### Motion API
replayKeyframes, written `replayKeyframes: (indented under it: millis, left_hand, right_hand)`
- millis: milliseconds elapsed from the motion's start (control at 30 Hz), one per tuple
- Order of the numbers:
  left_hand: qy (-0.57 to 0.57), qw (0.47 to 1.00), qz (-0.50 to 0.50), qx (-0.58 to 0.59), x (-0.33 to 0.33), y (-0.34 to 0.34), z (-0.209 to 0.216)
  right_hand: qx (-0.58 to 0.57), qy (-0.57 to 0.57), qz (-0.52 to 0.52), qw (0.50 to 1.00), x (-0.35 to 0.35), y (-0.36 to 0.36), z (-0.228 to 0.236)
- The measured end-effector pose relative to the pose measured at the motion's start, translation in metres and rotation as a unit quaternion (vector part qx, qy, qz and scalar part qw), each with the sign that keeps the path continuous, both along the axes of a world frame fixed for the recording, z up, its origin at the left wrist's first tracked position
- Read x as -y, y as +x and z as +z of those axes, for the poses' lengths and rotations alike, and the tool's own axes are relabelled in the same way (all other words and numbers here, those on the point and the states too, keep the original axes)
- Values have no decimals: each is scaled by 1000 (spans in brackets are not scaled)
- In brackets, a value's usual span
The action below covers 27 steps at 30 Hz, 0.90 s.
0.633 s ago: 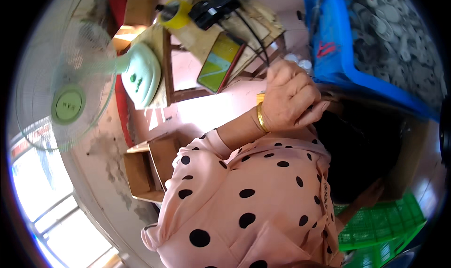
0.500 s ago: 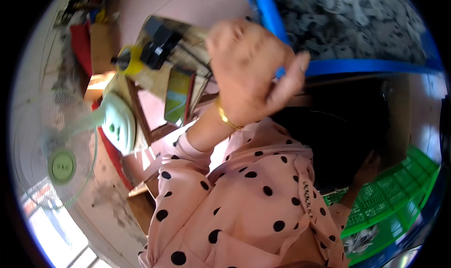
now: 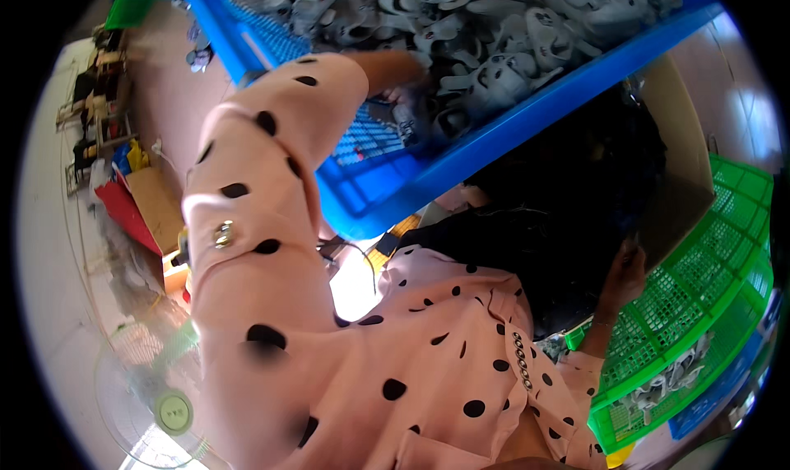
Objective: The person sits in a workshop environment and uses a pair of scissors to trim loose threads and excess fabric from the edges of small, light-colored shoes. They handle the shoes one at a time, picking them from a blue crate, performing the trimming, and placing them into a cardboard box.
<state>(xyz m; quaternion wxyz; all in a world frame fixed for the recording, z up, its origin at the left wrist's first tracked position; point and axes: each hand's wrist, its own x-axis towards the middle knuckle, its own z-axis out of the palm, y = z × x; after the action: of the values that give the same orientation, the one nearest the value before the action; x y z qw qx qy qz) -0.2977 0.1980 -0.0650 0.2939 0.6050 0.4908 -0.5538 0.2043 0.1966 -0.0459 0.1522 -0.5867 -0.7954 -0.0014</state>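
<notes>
My left arm stretches forward across a blue plastic crate [image 3: 374, 202], and my left hand [image 3: 401, 87] is down among its contents. The hand is blurred and partly hidden, so its fingers do not show clearly. Around it lie many pale grey moulded pieces [image 3: 498, 83], small and curved. My right hand [image 3: 627, 276] is low on the right, beside the black material [image 3: 543, 248] that lies over my lap and in a cardboard box [image 3: 679, 112]. Its fingers are curled together near the box's edge; what they hold cannot be made out.
Green mesh baskets [image 3: 683, 281] stand at the right, with pale pieces in the lower one. A fan [image 3: 173, 411] is at the lower left. Beyond my left arm are an open carton [image 3: 156, 207] and a red item [image 3: 127, 215] by the wall.
My left hand has gone from above the wooden stand into the blue crate. The view has shifted, bringing more of the crate in. My right hand stays beside the box.
</notes>
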Motion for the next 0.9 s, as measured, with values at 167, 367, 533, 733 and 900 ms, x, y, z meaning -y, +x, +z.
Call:
replayKeyframes:
  millis: [167, 367, 533, 733, 900]
  left_hand:
    - [115, 993, 11, -1, 22, -11, -19]
    - [320, 942, 31, 93, -4, 10, 44]
    - [553, 806, 35, 208, -4, 49, 145]
    - [732, 603, -67, 309, 32, 101, 242]
    - [570, 682, -39, 456, 85, 183, 274]
  right_hand:
    - [24, -16, 0, 1000, -1, -12, 6]
    - [-52, 20, 36, 998, -16, -28, 33]
    - [-164, 13, 63, 984, -10, -19, 41]
    - [-396, -61, -43, 915, 3, 6, 27]
    - [-619, -185, 117, 754, 20, 2, 116]
